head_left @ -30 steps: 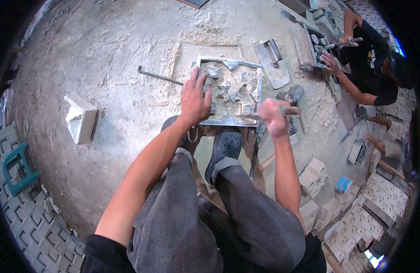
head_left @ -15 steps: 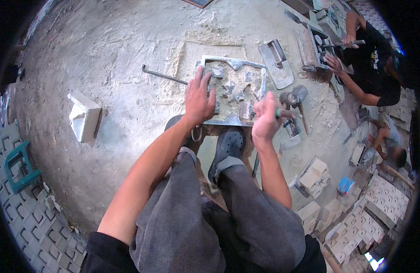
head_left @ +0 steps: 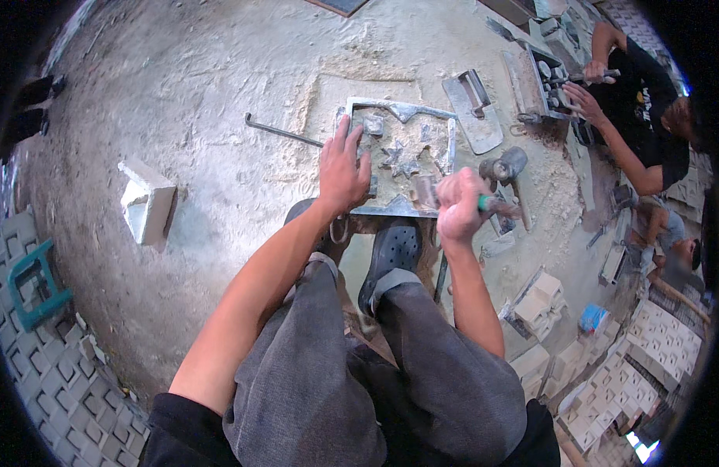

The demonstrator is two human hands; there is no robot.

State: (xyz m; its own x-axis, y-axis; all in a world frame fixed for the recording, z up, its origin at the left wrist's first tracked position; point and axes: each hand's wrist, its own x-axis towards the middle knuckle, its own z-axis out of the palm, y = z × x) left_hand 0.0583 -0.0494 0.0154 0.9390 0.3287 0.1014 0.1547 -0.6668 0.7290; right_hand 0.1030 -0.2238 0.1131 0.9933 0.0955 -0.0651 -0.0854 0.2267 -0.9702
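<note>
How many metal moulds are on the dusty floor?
2. One mould lies under the worker's left hand, right hand gripping a green-handled tool beside it. A second mould sits by another person's hands at upper right. Others may be hidden.

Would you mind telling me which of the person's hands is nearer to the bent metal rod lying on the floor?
Left. The left hand rests on the metal mould frame, just right of the bent metal rod. The right hand grips a green-handled tool farther right.
</note>
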